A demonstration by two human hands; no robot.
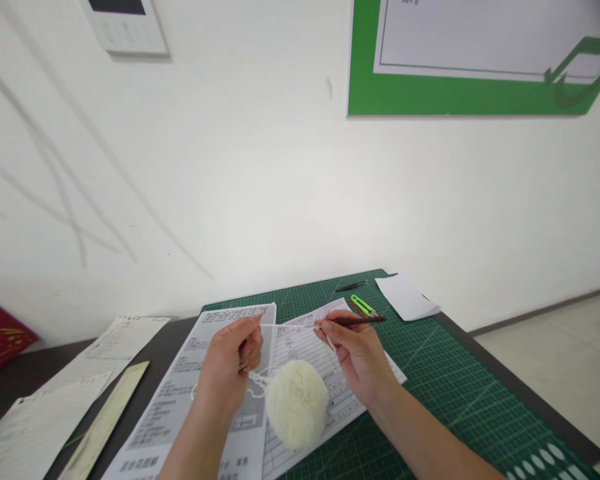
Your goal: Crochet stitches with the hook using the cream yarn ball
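Note:
My left hand [230, 357] is closed, with white yarn pinched between thumb and forefinger. The yarn [285, 326] runs taut across to my right hand [355, 350], whose fingers are closed round a crochet hook with a dark brown handle [363, 321]. The hook's thin tip points left and meets the yarn. Below and between the hands sits a round ball of cream yarn [297, 404] on the papers. Loose strands [258, 382] lie between the ball and my left hand.
Printed sheets [165, 390] and a lined sheet [340, 410] lie on a green cutting mat [460, 373]. Beyond my right hand are green snips [363, 305], a dark slim tool [351, 286] and white paper [407, 297]. A ruler [107, 420] lies left, and a wall stands behind.

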